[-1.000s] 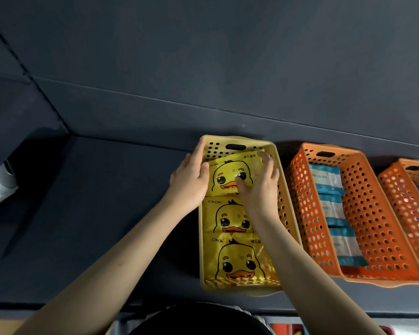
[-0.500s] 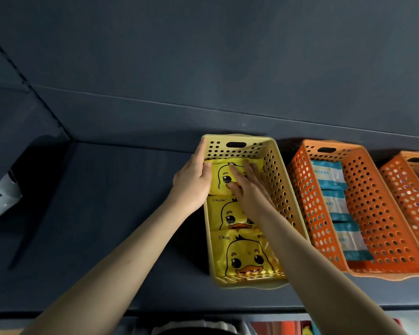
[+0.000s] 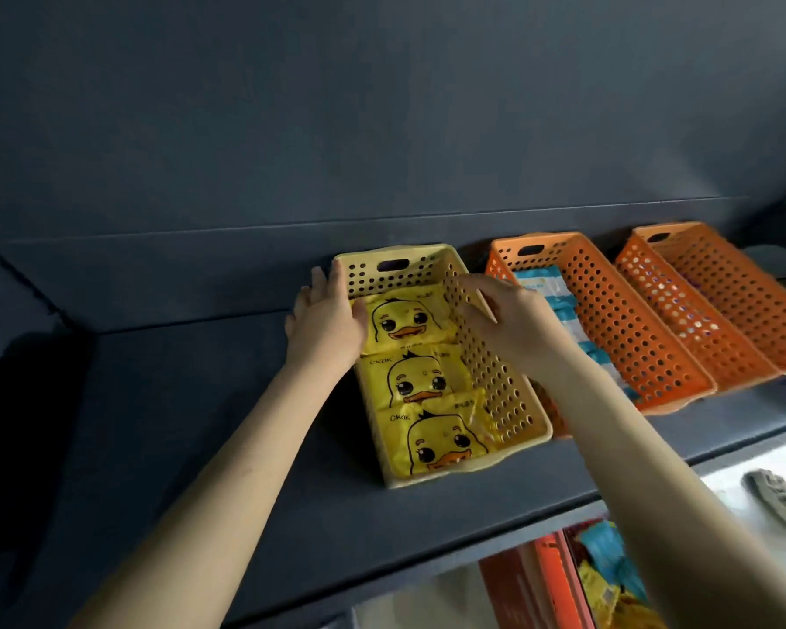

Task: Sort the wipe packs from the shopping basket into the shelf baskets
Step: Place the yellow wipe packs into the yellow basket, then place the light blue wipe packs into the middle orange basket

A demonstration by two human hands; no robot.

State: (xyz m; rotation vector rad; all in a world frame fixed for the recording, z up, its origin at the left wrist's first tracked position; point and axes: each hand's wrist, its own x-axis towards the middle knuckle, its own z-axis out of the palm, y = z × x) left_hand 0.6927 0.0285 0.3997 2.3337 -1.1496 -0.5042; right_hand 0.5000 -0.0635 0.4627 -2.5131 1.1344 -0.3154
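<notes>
Change: the right hand, which pressed on the far duck wipe pack a moment ago, is now lifted out of the yellow shelf basket.
Meaning: this pack seems placed, the third in its row. More packs probably wait in the shopping basket below the shelf.
Left hand: fingers straight along the basket's left wall, thumb over the rim, gripping nothing.
Right hand: relaxed and empty, above the right wall.
Pack position: flat at the far end, between both hands.
</notes>
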